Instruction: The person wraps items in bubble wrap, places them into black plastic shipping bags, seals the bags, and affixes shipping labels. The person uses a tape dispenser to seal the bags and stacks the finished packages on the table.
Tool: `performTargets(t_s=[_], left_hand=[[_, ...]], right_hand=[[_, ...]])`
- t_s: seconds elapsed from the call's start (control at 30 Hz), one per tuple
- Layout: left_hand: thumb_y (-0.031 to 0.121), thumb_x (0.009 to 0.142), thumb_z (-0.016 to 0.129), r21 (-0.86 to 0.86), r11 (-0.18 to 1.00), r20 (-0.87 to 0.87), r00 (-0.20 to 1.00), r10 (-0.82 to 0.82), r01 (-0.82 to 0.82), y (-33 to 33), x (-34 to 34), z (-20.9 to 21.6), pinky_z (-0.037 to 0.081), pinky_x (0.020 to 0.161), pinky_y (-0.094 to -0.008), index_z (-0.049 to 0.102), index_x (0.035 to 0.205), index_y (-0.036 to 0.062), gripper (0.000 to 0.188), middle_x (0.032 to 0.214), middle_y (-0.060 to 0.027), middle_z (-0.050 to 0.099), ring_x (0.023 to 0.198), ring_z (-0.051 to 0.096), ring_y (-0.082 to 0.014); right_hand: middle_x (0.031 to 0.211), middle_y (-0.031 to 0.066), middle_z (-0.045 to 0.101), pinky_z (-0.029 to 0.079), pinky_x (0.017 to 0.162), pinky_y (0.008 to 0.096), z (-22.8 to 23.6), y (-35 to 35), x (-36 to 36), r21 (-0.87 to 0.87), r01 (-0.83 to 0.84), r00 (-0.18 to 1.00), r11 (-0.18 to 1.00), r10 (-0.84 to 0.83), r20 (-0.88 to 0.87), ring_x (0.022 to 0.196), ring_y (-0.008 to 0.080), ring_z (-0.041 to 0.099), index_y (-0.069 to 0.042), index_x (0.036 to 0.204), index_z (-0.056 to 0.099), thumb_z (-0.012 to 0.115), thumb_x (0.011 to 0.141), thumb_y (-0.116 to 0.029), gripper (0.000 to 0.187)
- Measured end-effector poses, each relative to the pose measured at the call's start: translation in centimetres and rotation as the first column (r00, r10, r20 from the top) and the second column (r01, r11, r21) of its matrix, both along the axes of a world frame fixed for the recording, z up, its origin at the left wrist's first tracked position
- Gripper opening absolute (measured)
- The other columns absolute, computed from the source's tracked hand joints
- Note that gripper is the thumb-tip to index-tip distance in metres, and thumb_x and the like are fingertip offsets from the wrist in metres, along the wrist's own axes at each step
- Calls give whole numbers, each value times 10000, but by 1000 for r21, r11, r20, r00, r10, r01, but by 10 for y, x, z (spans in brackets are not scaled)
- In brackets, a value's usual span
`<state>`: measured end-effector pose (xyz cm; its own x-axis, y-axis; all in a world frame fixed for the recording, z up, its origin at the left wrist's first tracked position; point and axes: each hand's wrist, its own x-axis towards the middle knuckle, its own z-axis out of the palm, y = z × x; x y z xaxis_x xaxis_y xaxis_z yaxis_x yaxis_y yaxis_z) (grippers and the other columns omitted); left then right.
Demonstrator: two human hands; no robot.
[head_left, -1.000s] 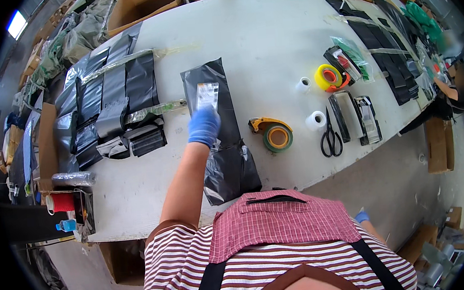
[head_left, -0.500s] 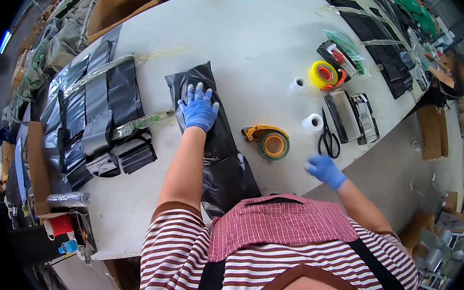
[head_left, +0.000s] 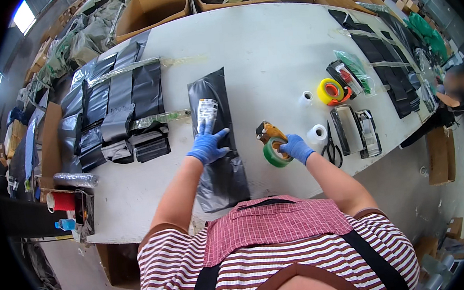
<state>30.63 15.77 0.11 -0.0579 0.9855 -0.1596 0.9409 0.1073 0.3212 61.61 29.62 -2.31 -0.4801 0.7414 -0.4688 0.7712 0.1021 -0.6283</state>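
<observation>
A long black plastic mailing bag [head_left: 221, 173] lies lengthwise on the table in front of me, with a white printed label [head_left: 207, 112] on its upper half. My left hand [head_left: 207, 146], in a blue glove, rests on the bag with fingers spread, the fingertips at the label's lower edge. To the right, my gloved right hand [head_left: 297, 149] is closed on a yellow tape dispenser [head_left: 269, 133], which carries a roll of green tape [head_left: 276, 155]. The dispenser is tilted; my fingers partly hide it.
Stacks of black bags [head_left: 121, 108] lie at left, more black bags [head_left: 379, 60] at far right. White rolls [head_left: 316, 133], scissors [head_left: 331, 148], yellow tape [head_left: 329, 90] and a black-framed holder [head_left: 347, 128] sit right of me. Open cartons [head_left: 151, 8] line the far edge. Another person [head_left: 453, 92] is at right.
My right hand has moved left and taken hold of the tape dispenser, now tilted. My left hand has shifted down the bag, and the white label now shows. The view has shifted too.
</observation>
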Motion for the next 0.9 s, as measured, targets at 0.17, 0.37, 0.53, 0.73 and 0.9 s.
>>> performTargets(t_s=[0.17,0.37,0.53,0.73,0.9], left_hand=[[362,816,701,146,989,66,998,9,-19,-28,24,21,411,998,-468,638,1210,172,441,1394,-216,405,1271,399,-397],[638,923,434,-377,904,926,-85,367,-200,-61,111,67,492,736,-299,698,951,26,667,883,-99,674,821,627,-169],[620,911,501,-239,961,969,21,244,-142,-89,135,86,486,802,-300,649,1117,25,647,992,-77,662,925,606,-159],[365,942,591,-272,888,953,21,301,-370,-110,123,66,482,680,-259,671,972,9,366,859,-48,661,726,581,-116],[268,924,606,-189,614,879,147,454,-766,-123,53,50,435,599,-258,681,743,5,327,660,-23,629,615,526,-92]], right_hand=[[958,106,679,513,784,285,46,-49,31,-300,104,822,948,-252,-510,845,152,634,31,1158,602,732,758,-105,442],[1064,129,648,502,828,286,94,-105,45,18,118,724,993,-74,-686,945,195,632,19,1248,526,770,761,-128,564],[991,161,623,516,807,371,116,-132,46,595,-71,866,800,345,-361,894,354,637,-42,1164,501,811,737,-275,577],[1016,162,636,531,804,357,123,-122,41,471,-252,808,845,451,-378,922,314,660,-55,1230,485,841,710,-367,703],[1064,181,631,514,863,386,97,-68,44,555,-373,833,743,532,-152,984,341,627,-28,1212,545,842,689,-354,684]])
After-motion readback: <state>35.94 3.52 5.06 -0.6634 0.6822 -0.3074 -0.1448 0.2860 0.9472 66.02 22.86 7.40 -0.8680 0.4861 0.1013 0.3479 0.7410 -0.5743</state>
